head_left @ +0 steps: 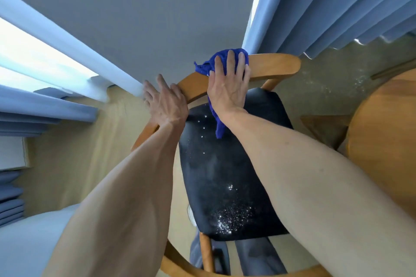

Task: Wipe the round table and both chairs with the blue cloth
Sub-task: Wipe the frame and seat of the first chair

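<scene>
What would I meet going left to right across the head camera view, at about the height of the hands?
Pale blue curtain → left hand resting on the chair's curved wooden backrest → right hand pressing the blue cloth onto that backrest → round wooden table at the right edge.

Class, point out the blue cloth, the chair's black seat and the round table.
blue cloth (206, 66): head view, bunched part left of fingers.
black seat (227, 177): head view, middle of cushion.
round table (382, 132): head view, bare wooden top.
</scene>
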